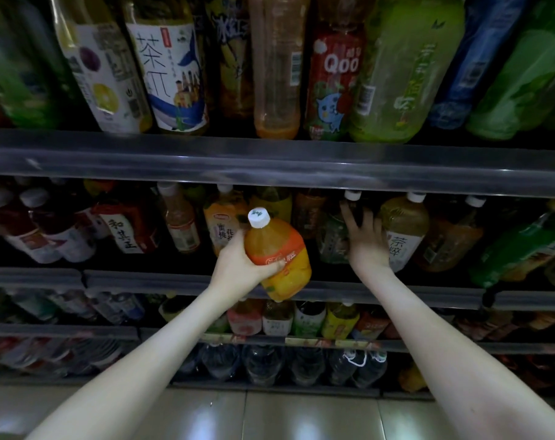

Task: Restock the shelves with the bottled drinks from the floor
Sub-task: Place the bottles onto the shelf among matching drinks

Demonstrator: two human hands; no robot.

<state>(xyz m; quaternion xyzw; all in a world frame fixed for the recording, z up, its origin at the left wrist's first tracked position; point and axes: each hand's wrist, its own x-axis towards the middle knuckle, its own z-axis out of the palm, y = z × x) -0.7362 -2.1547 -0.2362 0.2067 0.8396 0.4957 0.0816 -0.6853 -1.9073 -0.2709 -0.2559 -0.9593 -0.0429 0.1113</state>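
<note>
Dim light throughout; most labels on the middle shelf [136, 276] were too dark or blurred to read, and the top row of bottles [171, 74] was cut off at the upper frame edge. The bottle tops on the middle shelf were partly hidden behind the rail [269, 166] of the shelf above. The right hand [368, 242] reached into the middle shelf with fingers spread and nearly straight, the fingertips against a dark bottle [356, 206] with a white cap, just beside a pale tea bottle [403, 230]; the palm side was hidden. The left hand [238, 265] gripped the orange bottle [277, 255] around its middle, thumb across the label, fingers wrapped behind it. That bottle was held in the air in front of the middle shelf, near its front edge, tilted with the cap leaning left. It had a white screw cap, amber-orange liquid, an orange band and a yellow lower label. Lower shelves held small bottles and, at the bottom, clear water bottles [260, 363]. Glossy pale floor tiles [301, 414] lay below, catching light.
</note>
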